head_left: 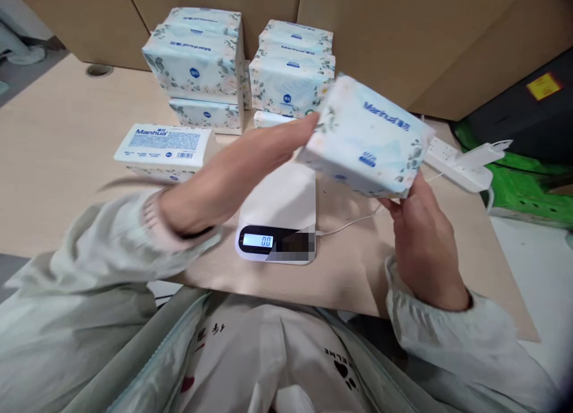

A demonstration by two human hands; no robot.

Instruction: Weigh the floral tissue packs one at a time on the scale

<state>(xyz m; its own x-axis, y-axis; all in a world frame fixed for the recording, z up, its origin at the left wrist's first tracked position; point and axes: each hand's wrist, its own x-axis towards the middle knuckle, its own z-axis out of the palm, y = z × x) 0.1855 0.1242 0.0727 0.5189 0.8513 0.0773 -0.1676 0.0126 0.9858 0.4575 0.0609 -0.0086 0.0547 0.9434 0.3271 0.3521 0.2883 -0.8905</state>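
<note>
A tissue pack point(367, 138) with a pale blue floral wrapper is held up, tilted, over the right side of the table. My right hand point(423, 243) grips it from below at its lower right corner. Fingers of my left hand point(250, 162) reach across to its left end and touch it there; the fingertips are partly hidden behind the pack. Beneath my left hand lies a white digital scale point(277, 204), its lit display reading 0.0. Another tissue pack point(163, 144) lies on the table left of the scale, near my left wrist.
Two stacks of tissue packs, a left stack point(192, 67) and a right stack point(290, 79), stand at the back against cardboard boxes point(380, 31). A white power strip point(456, 162) lies at the right, with a cable point(349, 223) running to the scale. A green object point(528, 180) sits beyond.
</note>
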